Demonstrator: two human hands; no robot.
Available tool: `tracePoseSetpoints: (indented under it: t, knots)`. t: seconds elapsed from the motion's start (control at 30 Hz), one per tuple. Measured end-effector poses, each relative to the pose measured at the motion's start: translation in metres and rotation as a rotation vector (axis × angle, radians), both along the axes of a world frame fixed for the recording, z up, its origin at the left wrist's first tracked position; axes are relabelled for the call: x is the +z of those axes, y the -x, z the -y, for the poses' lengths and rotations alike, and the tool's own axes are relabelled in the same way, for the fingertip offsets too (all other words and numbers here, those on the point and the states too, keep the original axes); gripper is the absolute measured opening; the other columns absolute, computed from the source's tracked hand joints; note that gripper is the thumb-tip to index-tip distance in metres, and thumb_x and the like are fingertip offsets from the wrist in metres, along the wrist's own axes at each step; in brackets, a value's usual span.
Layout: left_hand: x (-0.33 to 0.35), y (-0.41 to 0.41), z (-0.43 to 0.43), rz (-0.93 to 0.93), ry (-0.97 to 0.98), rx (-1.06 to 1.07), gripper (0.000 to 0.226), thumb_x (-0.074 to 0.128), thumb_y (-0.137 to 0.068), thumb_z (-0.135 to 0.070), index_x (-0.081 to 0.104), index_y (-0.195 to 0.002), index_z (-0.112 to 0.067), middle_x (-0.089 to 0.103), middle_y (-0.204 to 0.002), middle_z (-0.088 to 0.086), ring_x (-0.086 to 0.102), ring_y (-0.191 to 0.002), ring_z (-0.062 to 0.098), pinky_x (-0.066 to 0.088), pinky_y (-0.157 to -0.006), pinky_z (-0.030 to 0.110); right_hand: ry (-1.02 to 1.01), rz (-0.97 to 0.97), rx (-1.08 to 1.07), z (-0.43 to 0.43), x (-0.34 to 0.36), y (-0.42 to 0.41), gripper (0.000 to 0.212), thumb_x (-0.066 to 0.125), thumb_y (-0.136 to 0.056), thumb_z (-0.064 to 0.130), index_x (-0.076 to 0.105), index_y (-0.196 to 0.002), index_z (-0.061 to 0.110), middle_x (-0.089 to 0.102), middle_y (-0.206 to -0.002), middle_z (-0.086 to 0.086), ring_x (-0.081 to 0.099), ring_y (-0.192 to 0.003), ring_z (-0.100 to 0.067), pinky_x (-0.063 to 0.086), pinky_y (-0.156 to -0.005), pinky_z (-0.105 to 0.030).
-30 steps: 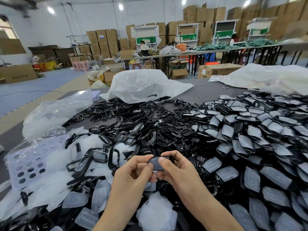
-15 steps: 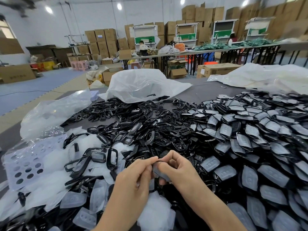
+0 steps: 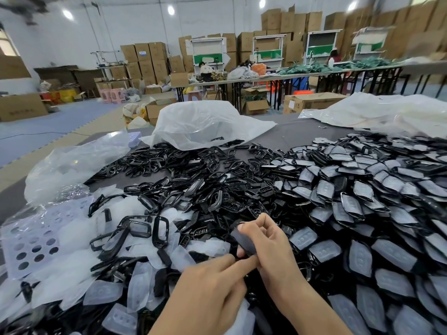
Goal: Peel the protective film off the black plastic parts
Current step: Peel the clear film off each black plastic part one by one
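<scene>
Right hand: the right hand [image 3: 268, 243] is gripping one black part [image 3: 243, 241], thumb tip at its upper end and curled fingers behind it.
Black part: it is being held tilted just above the heaps, its matt grey face turned toward the camera.
Left hand: the left hand [image 3: 210, 286] is reaching up from below the black part, with two fingertips meeting at the part's lower end. I cannot tell whether a film edge is being pinched between them.
Filmed parts: a deep heap of grey-faced parts [image 3: 362, 204] is lying to the right of the black part and spreading beyond it.
Bare frames: glossy black frames [image 3: 193, 189] are lying piled beyond and to the left of the black part.
Loose films: translucent peeled sheets [image 3: 101, 292] are lying scattered left of and below the black part, among more frames.
Perforated sheet: a pale sheet with round holes [image 3: 31, 240] is lying well to the left of the black part.
Bags: a clear bag [image 3: 72, 165] is sitting far left and beyond the black part, and a white bag [image 3: 205, 126] is sitting straight beyond it.
Table: the grey table [image 3: 290, 139] is showing bare beyond the black part, past the frames.
Boxes: cardboard boxes [image 3: 150, 56] are standing stacked far beyond the black part, along the wall.
</scene>
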State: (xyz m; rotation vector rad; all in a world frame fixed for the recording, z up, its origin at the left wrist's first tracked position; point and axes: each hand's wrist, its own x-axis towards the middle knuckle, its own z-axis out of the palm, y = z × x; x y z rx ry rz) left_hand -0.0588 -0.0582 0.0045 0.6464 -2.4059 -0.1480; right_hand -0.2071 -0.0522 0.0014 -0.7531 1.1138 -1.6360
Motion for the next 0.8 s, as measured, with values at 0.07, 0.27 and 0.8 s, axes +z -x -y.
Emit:
tracePoseSetpoints:
  t: [0.07, 0.27, 0.8]
  knots:
    - [0.0, -0.002, 0.002, -0.133, -0.031, 0.045, 0.037, 0.048, -0.087, -0.019, 0.069, -0.112, -0.038, 0.061, -0.08, -0.018, 0.055, -0.065, -0.002, 0.047, -0.057, 0.015, -0.002, 0.01, -0.012, 0.0, 0.002, 0.001, 0.042, 0.066, -0.088, 0.005, 0.049, -0.056, 0.026, 0.052, -0.063, -0.003, 0.049, -0.055, -0.016, 0.044, -0.052, -0.026]
    - [-0.003, -0.003, 0.015, -0.546, -0.567, 0.204, 0.02, 0.058, -0.095, -0.031, 0.062, -0.101, -0.05, 0.061, -0.066, -0.001, 0.055, -0.055, 0.015, 0.048, -0.055, 0.03, 0.088, 0.013, 0.182, -0.005, 0.005, -0.009, 0.028, 0.071, -0.089, 0.01, 0.061, -0.065, 0.022, 0.064, -0.077, -0.01, 0.059, -0.06, -0.017, 0.052, -0.057, -0.025]
    - [0.001, -0.009, 0.022, -0.73, -0.746, 0.205, 0.021, 0.048, -0.101, -0.021, 0.061, -0.113, -0.032, 0.068, -0.08, 0.0, 0.061, -0.063, 0.01, 0.05, -0.059, 0.018, 0.158, -0.514, -0.141, 0.001, 0.029, 0.038, 0.029, 0.058, -0.101, 0.017, 0.064, -0.118, 0.039, 0.076, -0.081, -0.002, 0.072, -0.067, -0.013, 0.055, -0.065, -0.018]
